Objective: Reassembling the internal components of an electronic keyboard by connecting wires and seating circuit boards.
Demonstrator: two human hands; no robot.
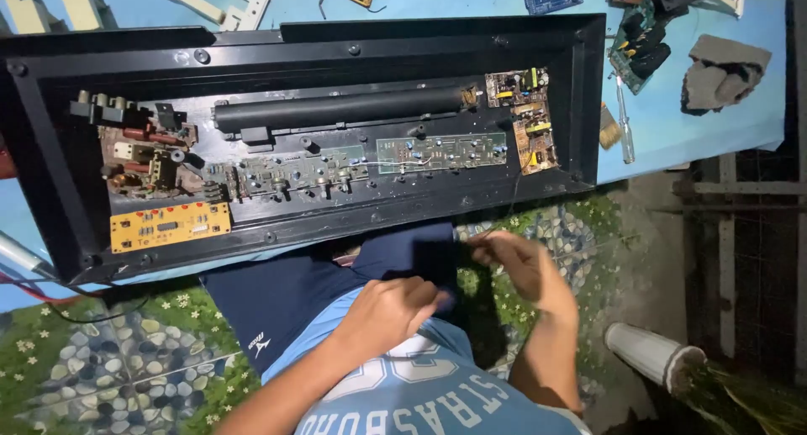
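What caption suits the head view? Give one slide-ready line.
Both hands, left hand and right hand, meet over the lap below a long open black plastic casing holding green and yellow circuit boards.

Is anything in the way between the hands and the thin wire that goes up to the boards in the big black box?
Nothing visible is. The right hand is already pinching the thin wire, which runs up over the black case edge toward the small circuit boards. The left hand sits just beside it, over the lap. Only open air lies between them.

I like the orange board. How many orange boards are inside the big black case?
1. The orange board lies in the black case, at its lower left corner. Others may be hidden.
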